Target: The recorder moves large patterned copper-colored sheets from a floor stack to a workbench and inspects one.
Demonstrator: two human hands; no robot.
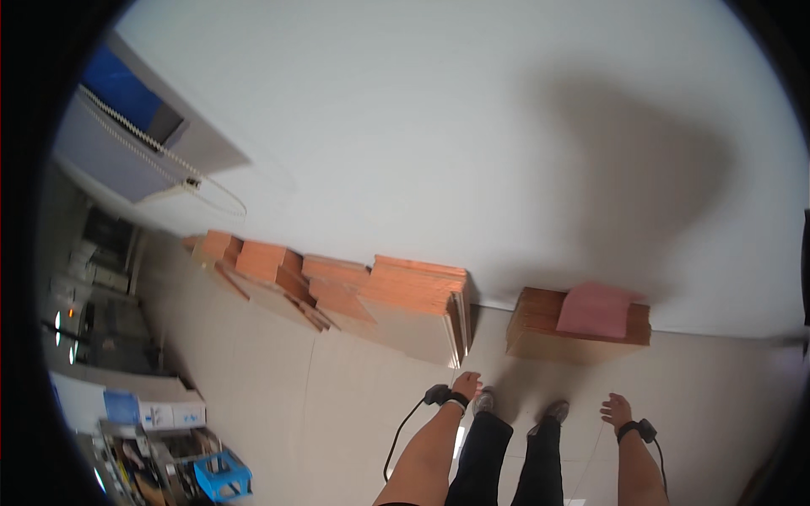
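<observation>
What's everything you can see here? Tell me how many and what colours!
Wall: one, white, ahead
Shadow: one, grey, on wall
Blue panel: one, upper left
Cardboard-like stacks: several, tan and orange, along wall
Brown stack: one, right of those
Sheet: one, pink, on brown stack
Floor: one, pale, below
Stool: one, blue, lower left
Carton: one, whitish, behind stool
Wrist devices: two, black, on wrists
Trousers: one pair, dark, bottom
Left fingers: bare, near cardboard-like stacks
Right fingers: bare, below brown stack

Down low L, a blue stool [223,477] stood nr a wht box [175,415], and up top, a bead chain [160,149] dangled btwn a blue panel [125,88] & the wht wall [380,126]!
</observation>
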